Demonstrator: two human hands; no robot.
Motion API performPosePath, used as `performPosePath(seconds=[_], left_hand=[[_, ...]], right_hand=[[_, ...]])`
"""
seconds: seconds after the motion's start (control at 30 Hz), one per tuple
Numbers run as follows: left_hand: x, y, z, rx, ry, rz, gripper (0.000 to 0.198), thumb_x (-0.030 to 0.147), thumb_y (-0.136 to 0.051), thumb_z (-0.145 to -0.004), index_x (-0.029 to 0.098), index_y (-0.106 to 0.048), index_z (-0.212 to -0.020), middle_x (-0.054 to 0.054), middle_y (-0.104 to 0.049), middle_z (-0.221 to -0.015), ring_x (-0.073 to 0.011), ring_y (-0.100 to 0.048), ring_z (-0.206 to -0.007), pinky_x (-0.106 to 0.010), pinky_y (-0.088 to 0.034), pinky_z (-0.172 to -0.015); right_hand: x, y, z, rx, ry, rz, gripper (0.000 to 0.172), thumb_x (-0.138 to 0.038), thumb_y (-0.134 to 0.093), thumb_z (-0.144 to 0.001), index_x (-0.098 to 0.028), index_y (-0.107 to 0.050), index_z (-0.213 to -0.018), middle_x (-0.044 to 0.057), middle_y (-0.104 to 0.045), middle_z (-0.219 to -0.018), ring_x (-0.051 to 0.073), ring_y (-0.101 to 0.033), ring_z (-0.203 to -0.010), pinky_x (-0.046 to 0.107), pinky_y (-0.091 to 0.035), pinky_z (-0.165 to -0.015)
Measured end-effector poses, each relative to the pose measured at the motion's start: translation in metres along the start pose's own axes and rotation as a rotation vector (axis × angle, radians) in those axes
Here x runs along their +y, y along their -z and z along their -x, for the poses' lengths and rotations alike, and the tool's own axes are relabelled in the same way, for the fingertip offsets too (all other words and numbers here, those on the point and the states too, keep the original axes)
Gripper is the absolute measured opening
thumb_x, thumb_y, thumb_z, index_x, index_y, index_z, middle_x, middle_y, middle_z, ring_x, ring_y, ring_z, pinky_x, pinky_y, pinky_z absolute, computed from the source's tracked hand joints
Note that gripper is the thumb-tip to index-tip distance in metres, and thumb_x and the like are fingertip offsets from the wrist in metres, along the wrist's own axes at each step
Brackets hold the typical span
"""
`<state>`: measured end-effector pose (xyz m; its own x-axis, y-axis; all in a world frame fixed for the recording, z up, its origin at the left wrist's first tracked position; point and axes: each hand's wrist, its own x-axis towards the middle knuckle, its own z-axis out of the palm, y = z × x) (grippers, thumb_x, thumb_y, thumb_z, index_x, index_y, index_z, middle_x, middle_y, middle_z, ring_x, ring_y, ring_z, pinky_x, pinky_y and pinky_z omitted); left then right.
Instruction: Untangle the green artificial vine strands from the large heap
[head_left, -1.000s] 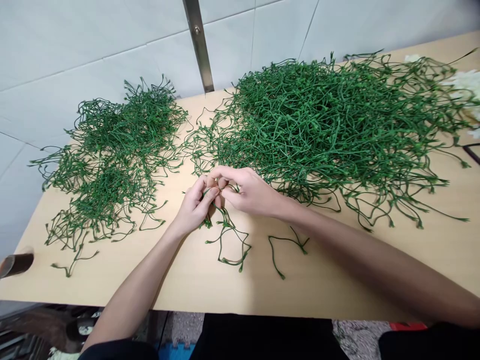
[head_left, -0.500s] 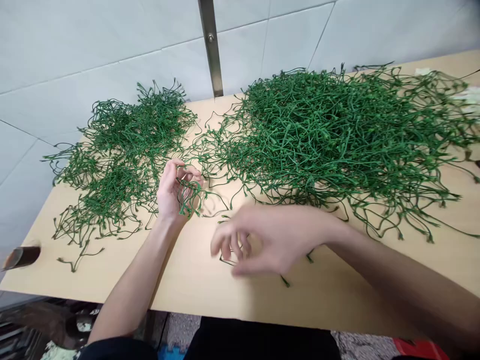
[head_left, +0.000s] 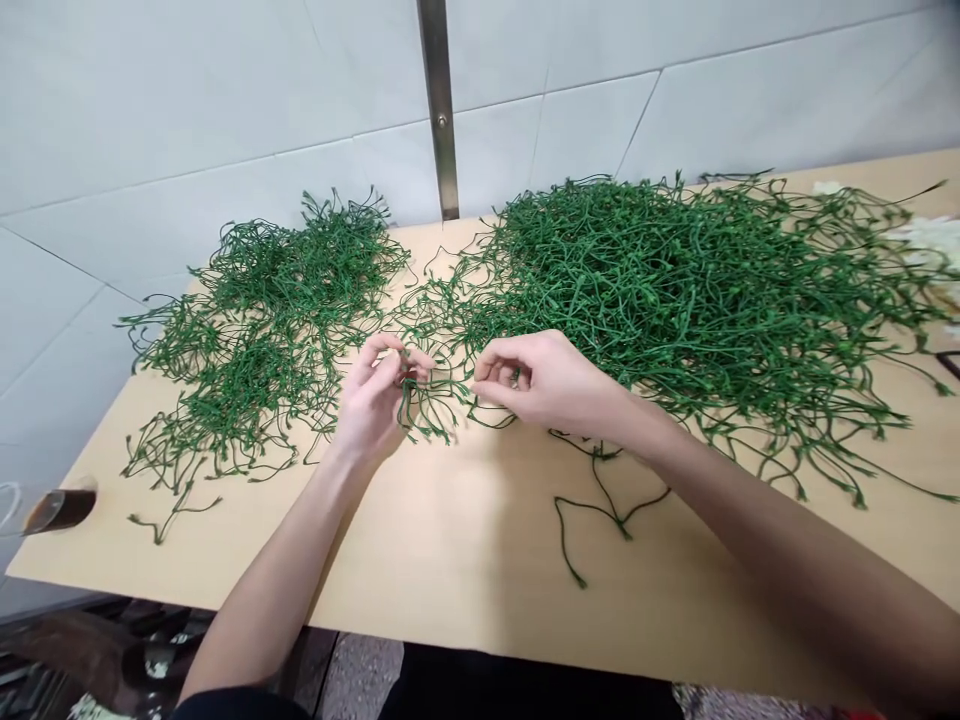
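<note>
My left hand [head_left: 382, 395] is curled around a small bunch of thin green artificial stems [head_left: 431, 405], whose tips fan out to the right. Facing it, my right hand [head_left: 536, 380] has thumb and forefinger pinched together at the end of a green stem by the bunch. Behind and to the right of my right hand spreads a large heap of the same stems [head_left: 637, 270]. A smaller, looser pile of stems [head_left: 300, 260] lies beyond my left hand. One branched stem [head_left: 621, 525] rests alone in front of my right forearm.
A clear cup with dark liquid [head_left: 67, 508] stands at the table's left edge. White flower-like pieces [head_left: 930, 245] lie at the far right. A tiled wall [head_left: 225, 90] with a metal strip [head_left: 442, 120] borders the wooden table [head_left: 420, 570] at the back.
My right hand has moved up and back toward the left hand, its fingers now pinched. My left hand has closed more around the bunch. The view has tilted slightly.
</note>
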<state>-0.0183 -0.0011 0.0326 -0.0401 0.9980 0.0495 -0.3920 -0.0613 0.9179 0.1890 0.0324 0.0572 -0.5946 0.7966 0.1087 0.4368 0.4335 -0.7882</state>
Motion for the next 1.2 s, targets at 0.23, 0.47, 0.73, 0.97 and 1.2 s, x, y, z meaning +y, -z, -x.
performPosePath(seconds=[0.23, 0.47, 0.73, 0.97, 1.2], left_hand=[[-0.003, -0.004, 0.003, -0.129, -0.002, -0.049, 0.038, 0.037, -0.081, -0.072, 0.022, -0.055, -0.095, 0.000, -0.072, -0.078, -0.0173, -0.068, -0.079, -0.030, -0.052, -0.076], [-0.004, -0.006, 0.005, -0.155, 0.129, 0.022, 0.052, 0.023, -0.076, -0.073, 0.024, -0.052, -0.120, -0.006, -0.074, -0.104, -0.0210, -0.071, -0.091, -0.035, -0.053, -0.083], [-0.019, 0.005, 0.003, -0.063, 0.051, -0.095, 0.050, 0.025, -0.082, -0.071, 0.026, -0.054, -0.112, 0.004, -0.071, -0.080, -0.0094, -0.066, -0.065, -0.023, -0.052, -0.068], [-0.019, -0.003, 0.010, -0.059, -0.106, -0.249, 0.046, 0.021, -0.084, -0.067, 0.021, -0.054, -0.103, 0.001, -0.073, -0.074, -0.0108, -0.067, -0.067, -0.022, -0.054, -0.067], [-0.023, -0.001, 0.012, -0.061, -0.108, -0.306, 0.045, 0.024, -0.083, -0.068, 0.020, -0.056, -0.104, -0.002, -0.072, -0.080, -0.0126, -0.067, -0.074, -0.024, -0.053, -0.072]], right_hand=[[-0.014, -0.009, 0.008, -0.001, 0.268, -0.014, 0.033, -0.021, -0.070, -0.079, -0.015, -0.065, -0.111, 0.005, -0.071, -0.097, 0.010, -0.055, -0.064, 0.023, -0.045, -0.060], [-0.008, 0.000, 0.001, 0.163, -0.045, -0.346, 0.007, -0.021, -0.066, -0.080, -0.014, -0.067, -0.083, 0.002, -0.068, -0.068, 0.012, -0.064, -0.058, 0.024, -0.051, -0.057], [0.003, 0.005, -0.005, -0.079, -0.141, -0.424, 0.025, -0.037, -0.071, -0.077, -0.014, -0.063, -0.072, 0.000, -0.060, -0.059, 0.010, -0.054, -0.053, 0.023, -0.041, -0.050], [0.000, -0.002, -0.003, -0.092, -0.093, -0.328, 0.029, -0.041, -0.066, -0.081, -0.013, -0.068, -0.073, 0.000, -0.061, -0.063, 0.009, -0.051, -0.057, 0.023, -0.039, -0.053], [0.002, -0.011, -0.007, -0.113, -0.110, -0.443, 0.016, -0.026, -0.072, -0.070, -0.013, -0.070, -0.079, 0.002, -0.069, -0.071, 0.013, -0.063, -0.065, 0.025, -0.052, -0.063]])
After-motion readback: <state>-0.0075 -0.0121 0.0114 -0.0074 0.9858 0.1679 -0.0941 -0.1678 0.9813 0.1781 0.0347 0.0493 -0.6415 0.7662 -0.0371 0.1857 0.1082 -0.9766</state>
